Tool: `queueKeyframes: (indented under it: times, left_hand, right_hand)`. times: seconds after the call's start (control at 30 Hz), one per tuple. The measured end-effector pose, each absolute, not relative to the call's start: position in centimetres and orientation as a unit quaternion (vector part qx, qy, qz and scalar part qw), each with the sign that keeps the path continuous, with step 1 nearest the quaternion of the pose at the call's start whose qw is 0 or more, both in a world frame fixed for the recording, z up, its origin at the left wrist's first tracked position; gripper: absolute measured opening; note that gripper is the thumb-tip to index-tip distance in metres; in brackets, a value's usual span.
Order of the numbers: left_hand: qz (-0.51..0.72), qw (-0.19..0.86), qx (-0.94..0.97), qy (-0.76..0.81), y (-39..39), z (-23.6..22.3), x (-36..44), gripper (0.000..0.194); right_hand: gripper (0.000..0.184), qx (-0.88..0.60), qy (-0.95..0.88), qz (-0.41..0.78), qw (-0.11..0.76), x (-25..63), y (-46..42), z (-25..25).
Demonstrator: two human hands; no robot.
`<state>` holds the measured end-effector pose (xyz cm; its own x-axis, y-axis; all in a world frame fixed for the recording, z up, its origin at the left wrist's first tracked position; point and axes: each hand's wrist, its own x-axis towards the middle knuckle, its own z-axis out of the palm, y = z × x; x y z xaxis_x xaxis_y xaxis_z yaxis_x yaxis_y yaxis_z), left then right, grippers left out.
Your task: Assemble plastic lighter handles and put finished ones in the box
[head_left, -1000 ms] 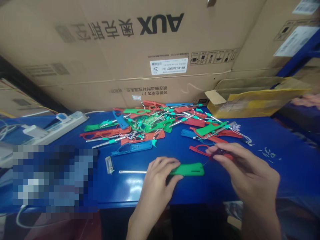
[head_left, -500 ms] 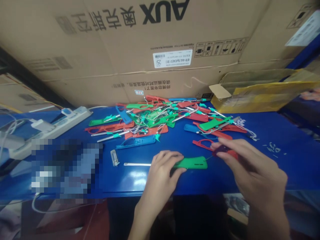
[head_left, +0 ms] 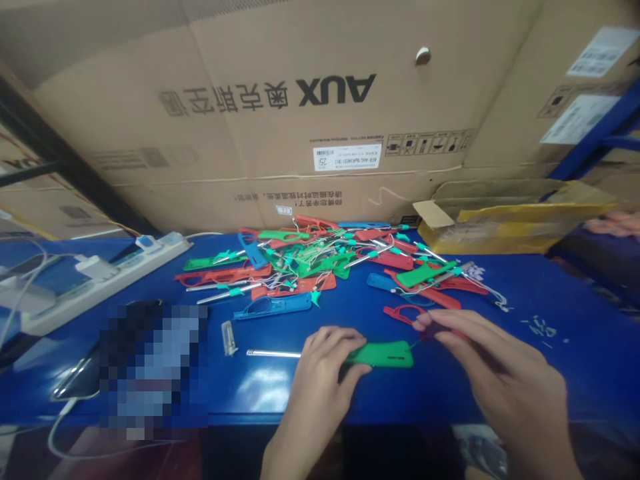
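My left hand (head_left: 330,363) is closed round a green long-nosed lighter (head_left: 393,355), which lies on the blue tabletop with its silver tube (head_left: 274,354) pointing left. In my right hand (head_left: 500,367) I pinch a small screwdriver (head_left: 436,329) with a dark reddish handle, mostly hidden by the fingers. Its thin shaft reaches the right end of the green casing; whether the tip touches a screw is too small to tell. Just beyond my right fingers lies a red lighter casing half (head_left: 403,313). A small clear lighter part (head_left: 229,338) rests left of the tube.
A heap of red, green and blue casings (head_left: 295,285), metal tubes and white wires lies behind my hands. Left are a power strip (head_left: 115,280) and a phone (head_left: 85,373). A yellow-taped carton (head_left: 505,230) stands at the back right, before a large cardboard sheet (head_left: 250,147).
The view has tilted up, so the table and hands sit lower in the picture. Both hands keep their grips, and the screwdriver stays at the lighter's right end.
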<state>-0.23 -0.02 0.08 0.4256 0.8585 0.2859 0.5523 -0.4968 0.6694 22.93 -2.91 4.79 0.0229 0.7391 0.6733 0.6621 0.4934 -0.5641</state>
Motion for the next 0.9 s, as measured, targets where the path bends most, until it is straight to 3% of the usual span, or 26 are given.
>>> queueKeyframes:
  times: [0.2, 0.4, 0.9]
  left_hand:
    - [0.305, 0.245, 0.807, 0.442, -0.1, 0.2, -0.2, 0.028]
    - [0.293, 0.221, 0.812, 0.454, -0.5, 0.0, -0.2, 0.026]
    - [0.263, 0.183, 0.835, 0.448, -1.0, 0.1, -0.1, 0.021]
  right_hand:
    - [0.011, -0.52, -0.687, 0.026, 0.507, 22.5, -2.5, 5.2]
    - [0.017, -0.513, -0.64, 0.051, 0.57, 22.2, -2.9, 3.6]
    - [0.012, -0.607, -0.548, -0.079, 0.57, 19.1, -2.8, 4.1]
